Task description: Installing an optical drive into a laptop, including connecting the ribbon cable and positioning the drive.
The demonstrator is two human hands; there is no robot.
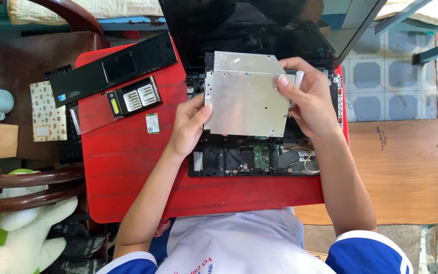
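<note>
Two hands on one silver optical drive (244,99) at center frame, left hand (188,124) pinching its left edge, right hand (307,101) gripping the right edge, above one opened laptop (259,157) on one red table (128,162).

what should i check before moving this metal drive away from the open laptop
1. Left hand grips the drive's left edge: ok.
2. Right hand grips the right edge of the silver drive: ok.
3. Drive lifted off the open laptop base: cannot tell, hands and drive hide the gap.
4. Loose wires in the base free of the drive: ok, they lie lower down.
5. Bare spot on the red table for setting it down: ok.
6. Small green card and black cover strip out of the way: ok, off to the left.
</note>
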